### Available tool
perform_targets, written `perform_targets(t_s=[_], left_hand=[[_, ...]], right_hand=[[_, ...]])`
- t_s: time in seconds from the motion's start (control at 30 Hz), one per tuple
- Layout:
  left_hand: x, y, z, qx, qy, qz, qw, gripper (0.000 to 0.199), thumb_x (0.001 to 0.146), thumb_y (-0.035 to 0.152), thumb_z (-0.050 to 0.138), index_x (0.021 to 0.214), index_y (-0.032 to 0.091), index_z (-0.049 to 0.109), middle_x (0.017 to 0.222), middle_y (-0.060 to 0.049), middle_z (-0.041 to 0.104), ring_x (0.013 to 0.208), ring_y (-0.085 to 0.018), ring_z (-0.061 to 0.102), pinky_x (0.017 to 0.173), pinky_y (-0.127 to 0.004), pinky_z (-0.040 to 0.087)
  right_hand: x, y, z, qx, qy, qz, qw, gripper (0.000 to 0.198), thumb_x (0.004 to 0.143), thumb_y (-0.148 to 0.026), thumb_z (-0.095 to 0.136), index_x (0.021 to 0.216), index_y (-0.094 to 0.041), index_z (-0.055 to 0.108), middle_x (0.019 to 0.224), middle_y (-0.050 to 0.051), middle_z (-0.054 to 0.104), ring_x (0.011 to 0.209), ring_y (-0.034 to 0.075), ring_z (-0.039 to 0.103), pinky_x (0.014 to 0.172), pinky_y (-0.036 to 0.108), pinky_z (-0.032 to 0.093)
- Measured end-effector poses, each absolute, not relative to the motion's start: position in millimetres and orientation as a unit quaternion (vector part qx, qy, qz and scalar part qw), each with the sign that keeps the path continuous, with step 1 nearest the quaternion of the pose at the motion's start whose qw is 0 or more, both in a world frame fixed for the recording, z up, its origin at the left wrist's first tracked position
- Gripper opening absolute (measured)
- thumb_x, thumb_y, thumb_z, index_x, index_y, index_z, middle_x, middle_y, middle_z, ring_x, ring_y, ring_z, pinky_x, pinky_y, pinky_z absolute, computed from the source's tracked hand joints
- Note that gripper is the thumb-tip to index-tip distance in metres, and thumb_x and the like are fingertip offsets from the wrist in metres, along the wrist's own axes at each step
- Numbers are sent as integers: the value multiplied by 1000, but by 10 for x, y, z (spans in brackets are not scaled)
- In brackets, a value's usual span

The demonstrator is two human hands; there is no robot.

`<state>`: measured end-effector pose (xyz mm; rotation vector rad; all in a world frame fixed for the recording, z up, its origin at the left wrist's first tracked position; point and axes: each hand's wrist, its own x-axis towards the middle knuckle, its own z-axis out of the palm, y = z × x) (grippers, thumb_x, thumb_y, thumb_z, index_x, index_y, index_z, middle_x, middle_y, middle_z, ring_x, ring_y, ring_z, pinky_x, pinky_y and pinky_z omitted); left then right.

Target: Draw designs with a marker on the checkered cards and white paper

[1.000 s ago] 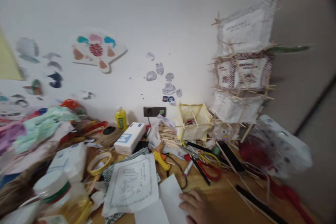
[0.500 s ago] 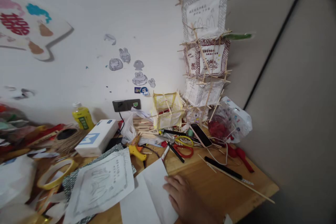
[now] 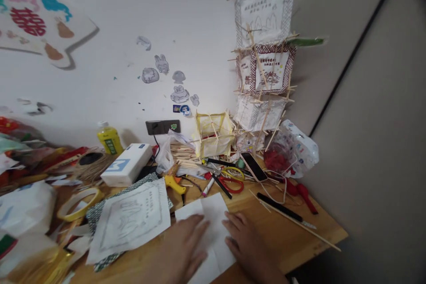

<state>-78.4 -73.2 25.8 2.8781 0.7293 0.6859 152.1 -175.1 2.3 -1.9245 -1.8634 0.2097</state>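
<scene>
"Creased white paper sheet: where is it?"

"On the brown wooden table, at six o'clock in the view."

"And the hands?"

"The bare left hand is at eight o'clock of the sheet, its grip apart, fingers stretched over the paper; it's blurred, so I can't tell whether they press. The bare right hand is at four o'clock, grip apart too, fingers spread over the sheet's edge."

"What's around them?"

"From the sheet: a squarish white paper with a grey drawing at nine o'clock, a yellow plastic glue gun at eleven, a flat black pink-rimmed phone at one."
</scene>
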Motion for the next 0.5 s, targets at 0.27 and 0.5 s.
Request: perform_targets(t_s=[0.27,0.5], left_hand=[[-370,-732,-187,992,94,83,15,80,82,35,59,146,28,12,150,-9,22,135,-29,28,105,-47,34],[-368,-505,-470,975,45,189,-107,69,89,48,47,146,27,15,142,-8,41,128,-25,41,100,-34,39]], right_hand=[[1601,-1746,-126,-716,-645,54,262,38,85,-17,47,121,-20,58,136,6,51,125,23,42,106,41,33],[1625,-1689,-108,-709,-657,55,251,39,82,-18,49,120,-22,59,135,6,52,122,23,45,103,39,36]])
